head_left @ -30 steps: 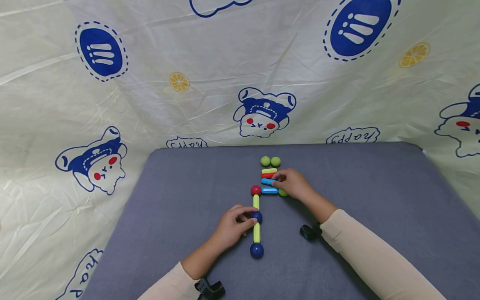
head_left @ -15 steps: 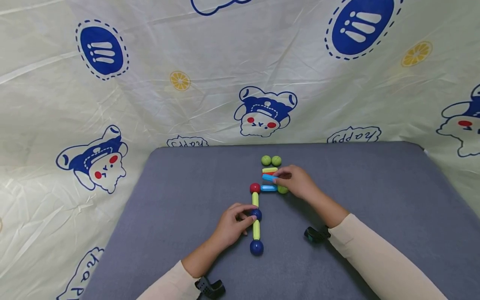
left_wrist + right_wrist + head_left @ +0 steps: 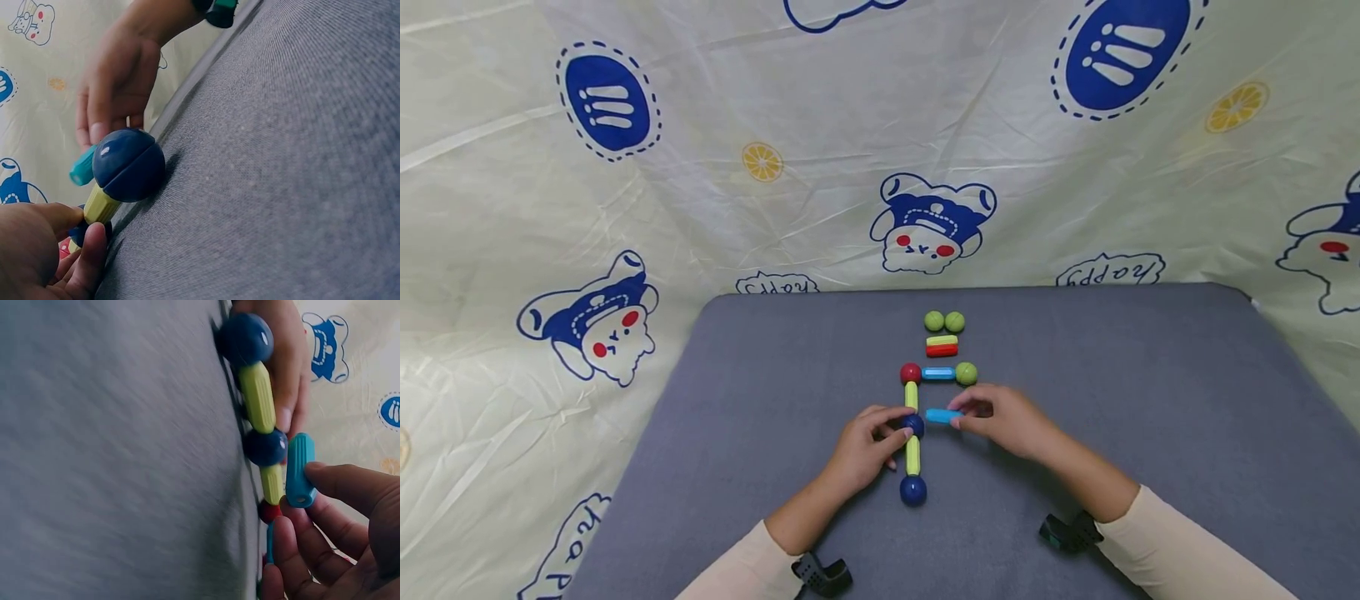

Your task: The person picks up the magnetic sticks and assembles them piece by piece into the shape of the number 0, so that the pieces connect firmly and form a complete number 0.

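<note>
Mid-surface, toward the far edge: right hand (image 3: 1003, 419) pinching a blue stick (image 3: 943, 414), held level just right of the middle dark blue ball (image 3: 913, 426). Left hand (image 3: 867, 443) with fingertips closed on that ball, in a line of yellow-green sticks (image 3: 912, 458) and balls running toward the near edge.

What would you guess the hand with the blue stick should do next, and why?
Probably ease the blue stick left until its end meets the middle blue ball. The right hand pinches it just beside that ball, which the left hand grips, and a small gap remains.
</note>
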`<state>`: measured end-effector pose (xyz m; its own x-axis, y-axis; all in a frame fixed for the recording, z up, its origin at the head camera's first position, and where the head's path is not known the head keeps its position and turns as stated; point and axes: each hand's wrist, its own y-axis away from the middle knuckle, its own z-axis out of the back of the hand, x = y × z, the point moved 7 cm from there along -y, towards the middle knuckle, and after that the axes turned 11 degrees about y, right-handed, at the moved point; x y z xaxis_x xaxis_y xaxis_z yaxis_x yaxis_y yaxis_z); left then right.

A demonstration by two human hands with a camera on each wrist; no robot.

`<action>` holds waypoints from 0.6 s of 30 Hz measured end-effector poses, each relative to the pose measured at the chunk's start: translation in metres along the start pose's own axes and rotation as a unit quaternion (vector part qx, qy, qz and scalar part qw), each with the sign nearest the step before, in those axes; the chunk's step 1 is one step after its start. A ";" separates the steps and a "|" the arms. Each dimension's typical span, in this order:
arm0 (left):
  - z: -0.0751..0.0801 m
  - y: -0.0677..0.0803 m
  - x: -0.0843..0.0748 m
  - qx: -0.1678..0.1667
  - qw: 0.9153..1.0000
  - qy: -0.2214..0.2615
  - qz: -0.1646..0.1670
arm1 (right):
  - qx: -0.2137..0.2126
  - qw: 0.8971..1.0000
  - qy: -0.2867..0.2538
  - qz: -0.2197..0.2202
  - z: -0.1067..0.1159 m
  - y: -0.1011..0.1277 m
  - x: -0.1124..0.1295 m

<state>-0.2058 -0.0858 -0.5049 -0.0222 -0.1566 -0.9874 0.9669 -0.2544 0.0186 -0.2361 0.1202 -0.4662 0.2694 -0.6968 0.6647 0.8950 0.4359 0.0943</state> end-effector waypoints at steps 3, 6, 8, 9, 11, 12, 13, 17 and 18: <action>0.000 0.000 0.001 0.000 1.000 0.004 -0.003 | 0.020 1.000 -0.005 0.004 -0.010 0.012 -0.001; 0.000 0.000 0.002 -0.001 1.000 0.007 -0.006 | 0.040 0.999 -0.008 0.002 -0.018 0.021 -0.002; 0.000 0.000 0.002 -0.001 1.000 0.006 -0.006 | 0.050 0.999 -0.010 -0.002 -0.022 0.026 -0.002; 0.000 0.000 0.001 -0.001 1.000 0.006 -0.005 | 0.055 0.998 -0.012 -0.001 -0.024 0.029 -0.002; 0.000 0.000 0.001 -0.002 1.000 0.007 -0.003 | 0.063 0.998 -0.014 0.001 -0.028 0.033 -0.001; 0.000 0.000 0.002 -0.002 1.000 0.007 -0.003 | 0.066 0.998 -0.014 0.003 -0.030 0.035 0.000; 0.000 0.000 0.002 -0.003 1.000 0.008 -0.002 | 0.069 0.997 -0.016 0.004 -0.031 0.037 0.000; 0.000 -0.001 0.002 -0.004 1.000 0.006 -0.002 | 0.079 0.997 -0.012 0.012 -0.036 0.044 0.003; 0.000 -0.001 0.002 -0.004 1.000 0.004 -0.002 | 0.082 0.996 -0.014 0.014 -0.037 0.045 0.003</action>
<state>-0.2066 -0.0858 -0.5070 -0.0245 -0.1476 -0.9887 0.9688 -0.2474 0.0129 -0.1815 0.1165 -0.4870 0.2818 -0.6673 0.6894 0.8165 0.5442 0.1930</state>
